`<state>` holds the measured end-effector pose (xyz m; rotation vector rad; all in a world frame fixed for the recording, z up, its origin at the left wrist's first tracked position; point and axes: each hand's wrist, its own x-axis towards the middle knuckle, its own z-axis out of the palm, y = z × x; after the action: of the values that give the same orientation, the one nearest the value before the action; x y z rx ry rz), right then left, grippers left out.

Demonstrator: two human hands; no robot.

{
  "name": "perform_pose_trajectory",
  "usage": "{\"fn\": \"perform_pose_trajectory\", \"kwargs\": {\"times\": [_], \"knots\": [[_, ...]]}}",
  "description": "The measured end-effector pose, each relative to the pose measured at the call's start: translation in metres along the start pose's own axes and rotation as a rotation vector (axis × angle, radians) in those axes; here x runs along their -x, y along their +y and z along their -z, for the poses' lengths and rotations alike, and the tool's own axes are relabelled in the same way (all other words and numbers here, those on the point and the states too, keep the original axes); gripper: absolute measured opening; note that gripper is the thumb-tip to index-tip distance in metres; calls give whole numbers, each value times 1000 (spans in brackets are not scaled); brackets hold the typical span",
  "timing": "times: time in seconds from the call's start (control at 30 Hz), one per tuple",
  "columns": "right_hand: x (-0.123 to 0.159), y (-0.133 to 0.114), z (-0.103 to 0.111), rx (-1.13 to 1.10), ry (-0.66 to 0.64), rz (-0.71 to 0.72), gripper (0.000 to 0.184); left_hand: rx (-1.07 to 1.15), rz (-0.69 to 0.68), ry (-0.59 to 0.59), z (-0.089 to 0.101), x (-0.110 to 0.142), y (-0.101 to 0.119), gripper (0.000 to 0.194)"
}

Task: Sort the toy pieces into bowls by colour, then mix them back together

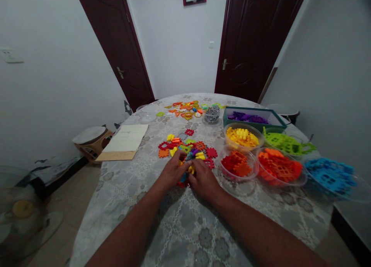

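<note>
My left hand (174,169) and my right hand (203,177) come together over a loose pile of plastic building pieces (199,145) in the middle of the table. Both hands have their fingers curled in. A yellow building piece (191,169) shows between my fingertips, and both hands seem to hold it. Bits of blue and red show under the hands; whether they are joined to it I cannot tell. Around the hands lie red, orange, yellow, purple and green pieces, among them a red square (211,152) and an orange square (164,153).
On the right stand clear bowls of sorted pieces: yellow (242,137), red (236,164), orange (279,166), green (286,142) and blue (330,176). Behind them is a green box (278,118) with purple pieces. A notebook (124,141) lies left; more pieces (187,109) spread farther back.
</note>
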<state>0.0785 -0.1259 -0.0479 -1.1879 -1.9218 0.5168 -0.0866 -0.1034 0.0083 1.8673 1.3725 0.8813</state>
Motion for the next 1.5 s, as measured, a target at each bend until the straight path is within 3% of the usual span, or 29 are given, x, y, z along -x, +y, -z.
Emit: {"fn": "perform_pose_trajectory", "kwargs": {"times": [0.13, 0.33, 0.5, 0.6, 0.73, 0.8, 0.93, 1.07, 1.2, 1.33, 1.5], "knots": [[-1, 1, -2, 4, 5, 0, 32, 13, -6, -8, -1, -2, 0, 35], [-2, -3, 2, -111, 45, 13, 42, 85, 27, 43, 2, -5, -6, 26], [-3, -8, 10, -174, 51, -147, 53, 242, 81, 120, 4, -2, -9, 25], [-4, -10, 14, -179, 30, -233, 55, 406, 151, 174, 6, -2, -12, 32], [-4, -11, 13, -168, 52, -248, 53, 849, 316, 324, 17, -6, -17, 45], [-5, -12, 13, -148, 59, -237, 51, 1042, 391, 379, 27, -10, -20, 45], [-6, -27, 21, -135, 94, -140, 47, 1192, 443, 402, 43, -16, -25, 38], [-11, -53, 48, -91, 110, -51, 37, 1249, 448, 332, 48, -16, -23, 29], [-27, -60, 96, 116, 188, 55, 32, 1294, 444, 273, 48, -14, -19, 25], [-55, -24, 151, 427, 334, 66, 34, 1343, 485, 288, 47, -11, -15, 21], [-85, 37, 192, 756, 320, -78, 37, 1388, 452, 271, 43, -8, -10, 20]]}}
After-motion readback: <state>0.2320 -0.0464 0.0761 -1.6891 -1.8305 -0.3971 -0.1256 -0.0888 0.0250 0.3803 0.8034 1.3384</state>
